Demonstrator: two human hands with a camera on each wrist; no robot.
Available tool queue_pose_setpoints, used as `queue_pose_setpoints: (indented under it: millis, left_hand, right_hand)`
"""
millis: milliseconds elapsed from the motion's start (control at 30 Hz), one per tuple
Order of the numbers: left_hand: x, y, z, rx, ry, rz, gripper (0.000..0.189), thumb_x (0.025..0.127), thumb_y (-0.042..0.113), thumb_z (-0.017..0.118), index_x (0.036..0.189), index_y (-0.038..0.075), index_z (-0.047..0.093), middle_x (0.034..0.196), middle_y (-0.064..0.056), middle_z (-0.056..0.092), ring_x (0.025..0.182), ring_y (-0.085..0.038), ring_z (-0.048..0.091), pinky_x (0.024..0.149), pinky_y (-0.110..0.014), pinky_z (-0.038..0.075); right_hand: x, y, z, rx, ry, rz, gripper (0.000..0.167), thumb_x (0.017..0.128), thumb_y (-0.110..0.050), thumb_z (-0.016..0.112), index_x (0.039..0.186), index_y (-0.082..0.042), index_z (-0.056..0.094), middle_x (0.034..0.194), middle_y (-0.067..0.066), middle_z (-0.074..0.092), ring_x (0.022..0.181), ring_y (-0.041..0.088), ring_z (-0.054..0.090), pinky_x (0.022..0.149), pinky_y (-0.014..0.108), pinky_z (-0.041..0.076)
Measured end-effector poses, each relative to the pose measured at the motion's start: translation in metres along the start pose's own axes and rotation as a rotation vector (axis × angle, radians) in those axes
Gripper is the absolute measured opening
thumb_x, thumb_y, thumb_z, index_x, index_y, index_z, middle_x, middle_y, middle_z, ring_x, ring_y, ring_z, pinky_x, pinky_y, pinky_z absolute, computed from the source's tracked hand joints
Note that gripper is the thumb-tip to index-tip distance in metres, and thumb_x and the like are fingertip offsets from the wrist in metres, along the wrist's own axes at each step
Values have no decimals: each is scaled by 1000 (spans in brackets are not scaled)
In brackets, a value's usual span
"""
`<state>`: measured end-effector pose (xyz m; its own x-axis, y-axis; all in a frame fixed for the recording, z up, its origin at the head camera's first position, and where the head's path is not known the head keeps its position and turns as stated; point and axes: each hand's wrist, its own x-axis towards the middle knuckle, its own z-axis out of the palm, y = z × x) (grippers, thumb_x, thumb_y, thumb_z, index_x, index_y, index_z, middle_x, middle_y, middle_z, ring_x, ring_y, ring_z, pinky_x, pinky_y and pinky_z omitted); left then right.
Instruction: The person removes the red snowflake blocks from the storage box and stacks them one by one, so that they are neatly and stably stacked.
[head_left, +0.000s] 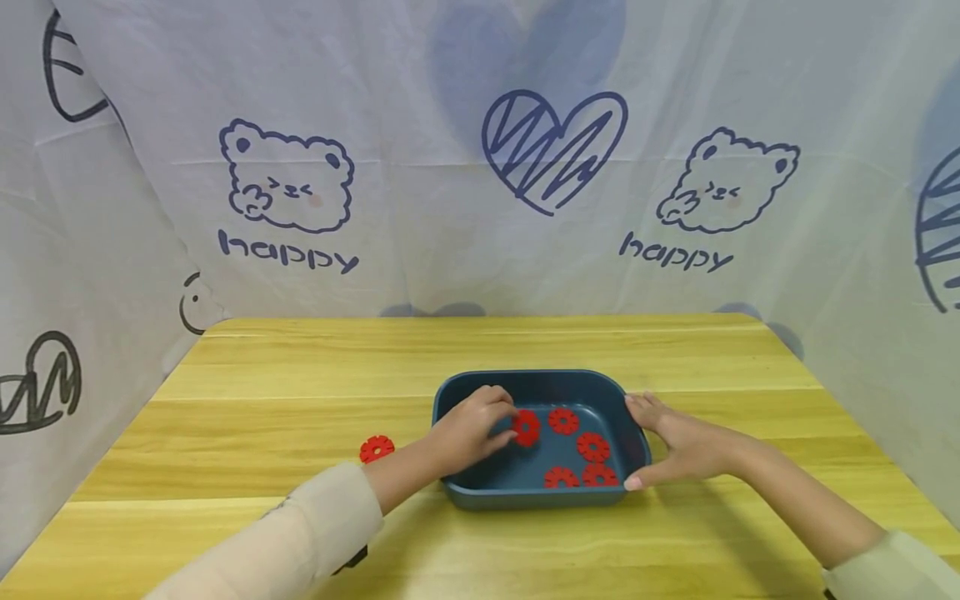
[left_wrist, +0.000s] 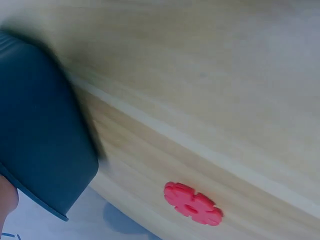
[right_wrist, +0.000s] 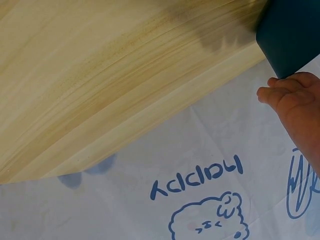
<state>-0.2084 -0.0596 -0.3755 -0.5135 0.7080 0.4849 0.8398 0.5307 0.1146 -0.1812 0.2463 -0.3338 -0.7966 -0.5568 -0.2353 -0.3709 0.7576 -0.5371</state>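
A dark blue rectangular basin stands on the table, several red flower-shaped discs inside it. My left hand reaches over the basin's left side, thumb and fingers spread apart. Right at its fingertips is a tilted red disc, which the fingers do not visibly pinch. Against the basin's right end rests my right hand, its thumb at the front corner and its straight fingers farther back on the rim. Outside the basin, to the left, one red disc lies on the table; the left wrist view shows this disc too.
The light wooden table extends on both sides of the basin. Behind it hangs a white cloth with drawn bears and hearts, and more cloth hangs along the left and right sides.
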Motion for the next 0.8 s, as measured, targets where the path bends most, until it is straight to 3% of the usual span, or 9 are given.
queue_pose_setpoints:
  millis: [500, 800]
  left_hand:
    - [-12, -5, -6, -36, 98, -15, 21, 78, 14, 75, 94, 2, 69, 96, -6, 60, 90, -18, 56, 80, -23, 52]
    - [-21, -9, -11, -107, 197, -31, 22, 75, 12, 77, 93, 3, 70, 95, -6, 62, 90, -17, 58, 77, -22, 54]
  right_hand:
    - [0, -2, 0, -3, -1, 4, 110, 75, -47, 73, 142, 14, 11, 151, 31, 6, 136, 53, -2, 104, 69, 14]
    - [0, -1, 0, 11, -3, 2, 110, 75, -45, 73, 142, 14, 10, 151, 31, 5, 136, 53, -4, 104, 69, 12]
